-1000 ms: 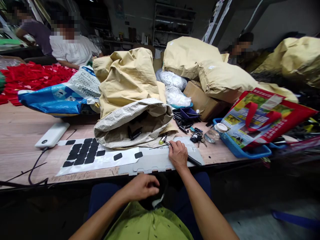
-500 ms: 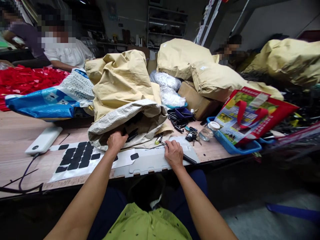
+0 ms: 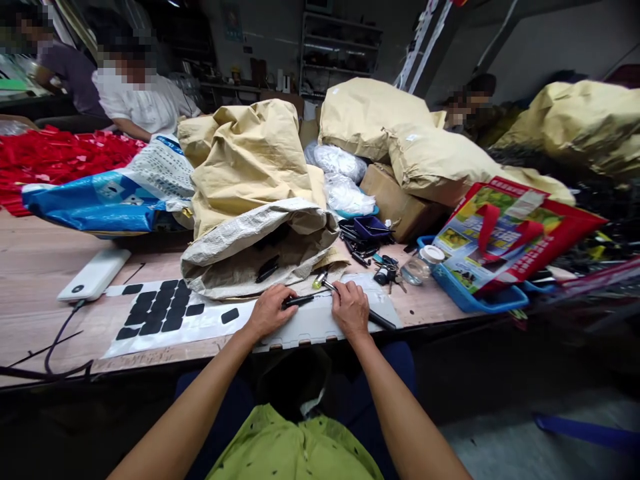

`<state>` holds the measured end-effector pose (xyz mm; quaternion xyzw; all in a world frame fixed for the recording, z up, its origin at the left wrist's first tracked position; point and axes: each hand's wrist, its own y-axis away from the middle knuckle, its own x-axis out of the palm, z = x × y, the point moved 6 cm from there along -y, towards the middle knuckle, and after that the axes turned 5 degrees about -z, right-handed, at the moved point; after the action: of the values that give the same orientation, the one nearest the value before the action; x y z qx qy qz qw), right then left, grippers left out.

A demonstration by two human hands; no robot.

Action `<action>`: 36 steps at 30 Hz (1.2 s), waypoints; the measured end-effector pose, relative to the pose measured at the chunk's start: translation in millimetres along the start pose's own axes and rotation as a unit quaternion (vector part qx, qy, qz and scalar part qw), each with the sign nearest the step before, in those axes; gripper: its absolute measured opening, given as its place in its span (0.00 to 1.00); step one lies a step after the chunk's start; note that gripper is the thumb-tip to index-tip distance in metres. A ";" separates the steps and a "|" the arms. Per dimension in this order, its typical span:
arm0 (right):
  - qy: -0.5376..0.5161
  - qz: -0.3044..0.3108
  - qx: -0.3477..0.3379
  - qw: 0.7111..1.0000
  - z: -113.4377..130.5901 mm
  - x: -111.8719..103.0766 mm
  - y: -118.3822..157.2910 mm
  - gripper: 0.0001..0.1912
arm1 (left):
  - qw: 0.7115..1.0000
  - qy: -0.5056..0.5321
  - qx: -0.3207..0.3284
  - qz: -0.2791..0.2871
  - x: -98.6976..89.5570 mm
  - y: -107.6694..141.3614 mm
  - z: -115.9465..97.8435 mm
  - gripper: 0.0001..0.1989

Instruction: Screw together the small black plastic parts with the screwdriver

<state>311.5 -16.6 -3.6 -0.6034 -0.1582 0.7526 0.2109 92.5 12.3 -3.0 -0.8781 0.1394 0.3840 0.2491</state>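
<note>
My left hand (image 3: 273,311) is closed on a slim black piece (image 3: 299,301), which points right over the grey board (image 3: 315,323). My right hand (image 3: 351,308) is wrapped round a small hammer (image 3: 381,319); its metal head shows left of my fingers and its black handle sticks out to the right. Near the hammer head lies a small yellow-green item (image 3: 319,280). Behind my left hand gapes the mouth of a sack (image 3: 220,275), with black pieces (image 3: 268,269) inside. A white sheet with black rounded squares (image 3: 160,308) lies to the left.
At the left are a white power bank (image 3: 95,275) with a cable and a blue bag (image 3: 95,203). Black parts, keys, a clear jar (image 3: 415,270) and a blue basket (image 3: 457,290) stand right. Full sacks rise behind; other people sit beyond.
My left hand has come out of the sack mouth and moved right onto the board, with the black piece in it. My right hand still holds the hammer. The view has shifted slightly.
</note>
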 end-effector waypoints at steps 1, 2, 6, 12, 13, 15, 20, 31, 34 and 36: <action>0.000 0.002 0.000 1.000 -0.3 0.0 -0.5 0.12 | 1.000 0.010 -0.003 -0.001 1.1 -0.5 3.1 0.09; -0.001 0.005 0.000 1.000 -0.7 -0.3 -1.3 0.12 | 1.000 0.022 -0.006 -0.002 1.4 -0.7 5.7 0.09; -0.031 0.020 0.007 0.999 0.0 -7.2 -4.1 0.12 | 0.997 0.072 -0.021 -0.015 -0.5 0.2 11.6 0.10; -0.189 -0.003 0.014 0.982 26.6 -35.9 13.3 0.16 | 0.991 0.118 -0.045 -0.035 -3.8 1.0 12.3 0.09; -0.220 0.007 0.011 0.976 33.5 -38.2 18.0 0.16 | 0.991 0.122 -0.051 -0.035 -4.2 1.1 12.4 0.10; -0.257 0.033 0.005 0.966 46.5 -40.9 25.7 0.17 | 0.989 0.129 -0.064 -0.036 -4.9 1.3 12.9 0.10; -0.266 0.029 -0.009 0.964 68.5 -50.5 31.1 0.18 | 0.986 0.147 -0.072 -0.033 -4.6 0.5 15.0 0.10; -0.161 0.023 -0.031 0.986 73.0 -43.6 40.6 0.19 | 0.986 0.143 -0.080 -0.036 -0.7 0.7 19.4 0.09; -0.164 -0.001 -0.024 0.986 68.8 -48.5 40.8 0.19 | 0.986 0.143 -0.081 -0.038 0.1 1.5 20.1 0.10; -0.160 0.008 -0.032 0.986 69.4 -48.1 43.2 0.19 | 0.986 0.137 -0.081 -0.040 0.3 1.8 20.3 0.10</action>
<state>247.2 -77.0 31.0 -0.4826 -0.2094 0.8358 0.1572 79.7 21.9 -15.7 -0.9445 0.1057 0.2600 0.1709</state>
